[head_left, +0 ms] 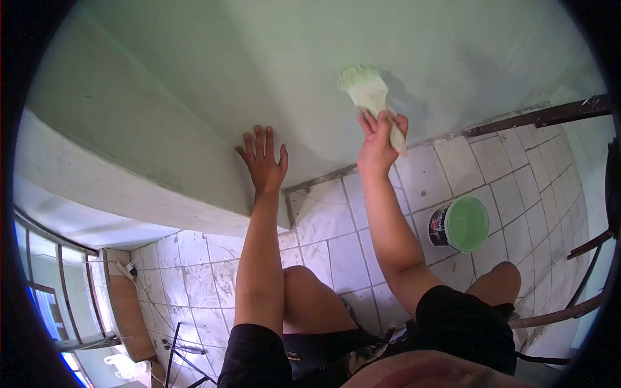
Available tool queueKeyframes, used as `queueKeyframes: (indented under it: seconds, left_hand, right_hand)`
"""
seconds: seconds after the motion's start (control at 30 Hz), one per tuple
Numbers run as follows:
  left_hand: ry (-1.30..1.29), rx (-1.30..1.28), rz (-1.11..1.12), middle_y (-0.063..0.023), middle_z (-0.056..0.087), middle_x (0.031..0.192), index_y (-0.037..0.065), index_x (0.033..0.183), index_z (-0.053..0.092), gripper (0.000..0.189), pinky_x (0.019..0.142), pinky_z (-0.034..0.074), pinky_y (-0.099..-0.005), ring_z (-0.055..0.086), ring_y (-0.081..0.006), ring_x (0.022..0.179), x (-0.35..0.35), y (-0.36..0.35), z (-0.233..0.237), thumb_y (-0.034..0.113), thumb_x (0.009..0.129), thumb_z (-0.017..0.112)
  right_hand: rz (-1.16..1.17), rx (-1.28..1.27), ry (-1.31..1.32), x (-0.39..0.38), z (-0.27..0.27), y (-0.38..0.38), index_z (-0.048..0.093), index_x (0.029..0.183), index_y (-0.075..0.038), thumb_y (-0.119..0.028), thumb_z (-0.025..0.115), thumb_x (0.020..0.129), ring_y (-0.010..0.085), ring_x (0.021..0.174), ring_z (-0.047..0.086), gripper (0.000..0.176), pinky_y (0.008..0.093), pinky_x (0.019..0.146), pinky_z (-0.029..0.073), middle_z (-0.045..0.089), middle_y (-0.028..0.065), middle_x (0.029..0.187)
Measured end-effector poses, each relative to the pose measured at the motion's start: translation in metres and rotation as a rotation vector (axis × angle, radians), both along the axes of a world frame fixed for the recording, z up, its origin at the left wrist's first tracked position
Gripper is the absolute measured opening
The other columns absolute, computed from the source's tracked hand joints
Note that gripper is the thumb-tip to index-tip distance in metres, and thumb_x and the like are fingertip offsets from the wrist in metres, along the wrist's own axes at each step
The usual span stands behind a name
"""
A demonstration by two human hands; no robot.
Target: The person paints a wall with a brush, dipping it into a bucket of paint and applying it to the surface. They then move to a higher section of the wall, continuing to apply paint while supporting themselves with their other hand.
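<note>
My right hand (380, 143) is closed round the handle of a wide paintbrush (370, 92). Its pale green bristles touch or nearly touch the green wall (297, 58), pointing up and left. Lower and to the left, my left hand (264, 161) lies against the wall near the inner corner, fingers spread and holding nothing. On the tiled floor, right of my right forearm, stands a bucket (468, 224) with light green paint inside and a dark label on its side.
White floor tiles (336, 252) stretch below the wall. A pale ledge (129, 184) curves along the left. Dark rails (537, 119) edge the right side. At lower left are a metal-barred opening (65, 291), a brown board (129, 310), thin black bars (173, 349) and a white plastic bag (126, 367).
</note>
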State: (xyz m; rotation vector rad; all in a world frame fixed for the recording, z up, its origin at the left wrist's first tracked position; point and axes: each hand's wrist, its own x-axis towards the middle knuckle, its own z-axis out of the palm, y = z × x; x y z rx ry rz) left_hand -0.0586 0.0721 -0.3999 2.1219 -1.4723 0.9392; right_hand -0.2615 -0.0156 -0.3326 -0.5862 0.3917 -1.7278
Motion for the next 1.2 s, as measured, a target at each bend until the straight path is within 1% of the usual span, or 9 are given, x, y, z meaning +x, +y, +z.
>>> queueKeyframes:
  seconds: [0.27, 0.37, 0.47, 0.6, 0.77, 0.9, 1.07, 1.13, 1.2]
  left_hand:
    - [-0.016, -0.005, 0.003, -0.0116, 0.029, 0.143, 0.012, 0.133, 0.042, 0.054, 0.104, 0.018, -0.0616, 0.023, -0.0391, 0.131, 0.002, 0.001, -0.002, 0.029, 0.083, 0.054]
    - [0.033, -0.001, -0.008, -0.0103, 0.03, 0.142, 0.013, 0.133, 0.041, 0.055, 0.103, 0.019, -0.0625, 0.023, -0.0385, 0.131, -0.002, 0.004, 0.0, 0.028, 0.082, 0.054]
    - [0.061, -0.025, -0.019, -0.0094, 0.03, 0.142, 0.014, 0.134, 0.041, 0.056, 0.101, 0.021, -0.0634, 0.024, -0.038, 0.131, -0.008, 0.003, 0.004, 0.027, 0.081, 0.054]
    - [0.172, -0.035, -0.011, -0.0101, 0.026, 0.144, 0.012, 0.136, 0.037, 0.06, 0.102, 0.02, -0.0632, 0.022, -0.0376, 0.132, -0.021, 0.002, 0.01, 0.026, 0.081, 0.055]
    - [0.347, -0.134, -0.084, -0.0112, 0.021, 0.147, 0.009, 0.138, 0.033, 0.064, 0.104, 0.026, -0.0535, 0.022, -0.0398, 0.132, -0.047, 0.0, 0.024, 0.025, 0.08, 0.056]
    - [0.445, -0.028, -0.059, -0.014, 0.019, 0.147, 0.005, 0.137, 0.032, 0.064, 0.104, 0.03, -0.0481, 0.022, -0.0376, 0.132, -0.052, 0.005, 0.037, 0.025, 0.081, 0.055]
    - [0.617, 0.106, -0.173, -0.0154, 0.023, 0.145, 0.006, 0.134, 0.038, 0.057, 0.102, 0.033, -0.0467, 0.029, -0.0361, 0.13, -0.036, 0.016, 0.063, 0.026, 0.083, 0.054]
    - [0.62, 0.133, -0.109, -0.017, 0.028, 0.142, 0.007, 0.131, 0.042, 0.051, 0.1, 0.035, -0.0465, 0.034, -0.0378, 0.126, -0.035, 0.018, 0.108, 0.023, 0.083, 0.054]
    - [0.378, -0.047, -0.041, -0.0192, 0.031, 0.14, 0.006, 0.128, 0.044, 0.048, 0.1, 0.035, -0.0465, 0.035, -0.0383, 0.124, -0.038, 0.02, 0.151, 0.02, 0.083, 0.053]
  right_hand:
    - [0.0, 0.328, 0.467, -0.019, -0.247, 0.003, 0.043, 0.098, -0.007, -0.006, 0.054, 0.084, 0.0187, 0.086, 0.056, 0.018, 0.037, 0.072, 0.055, 0.052, 0.0083, 0.096]
    - [-0.015, 0.55, 0.39, -0.024, -0.244, -0.002, 0.043, 0.099, -0.007, -0.006, 0.054, 0.083, 0.0211, 0.087, 0.056, 0.02, 0.0377, 0.071, 0.055, 0.052, 0.0101, 0.099]
    - [0.007, 0.631, 0.311, -0.004, -0.154, -0.022, 0.042, 0.1, -0.006, -0.008, 0.054, 0.084, 0.0238, 0.09, 0.055, 0.02, 0.0386, 0.074, 0.054, 0.051, 0.012, 0.101]
    - [0.067, 0.308, -0.017, -0.007, 0.044, -0.017, 0.038, 0.101, -0.006, -0.008, 0.055, 0.082, 0.0272, 0.092, 0.056, 0.026, 0.0424, 0.081, 0.053, 0.048, 0.0125, 0.102]
    - [0.001, -0.114, -0.046, -0.029, 0.116, -0.029, 0.035, 0.101, -0.008, -0.012, 0.055, 0.087, 0.0293, 0.097, 0.057, 0.024, 0.0447, 0.082, 0.052, 0.049, 0.0128, 0.105]
    - [0.028, -0.082, 0.128, -0.027, 0.037, -0.056, 0.036, 0.1, -0.009, -0.014, 0.055, 0.088, 0.0273, 0.096, 0.058, 0.024, 0.0449, 0.08, 0.052, 0.05, 0.0107, 0.104]
    - [0.012, 0.142, 0.254, -0.049, -0.068, -0.046, 0.041, 0.098, -0.01, -0.011, 0.055, 0.085, 0.021, 0.09, 0.057, 0.019, 0.0366, 0.068, 0.055, 0.052, 0.0087, 0.101]
    - [-0.041, 0.419, 0.293, -0.052, -0.083, -0.041, 0.042, 0.096, -0.01, -0.009, 0.055, 0.082, 0.0208, 0.087, 0.058, 0.019, 0.0356, 0.065, 0.055, 0.054, 0.0092, 0.097]
    - [-0.023, 0.508, 0.208, -0.047, -0.064, -0.046, 0.044, 0.095, -0.009, -0.008, 0.056, 0.08, 0.0206, 0.082, 0.058, 0.02, 0.0363, 0.061, 0.052, 0.055, 0.0108, 0.096]
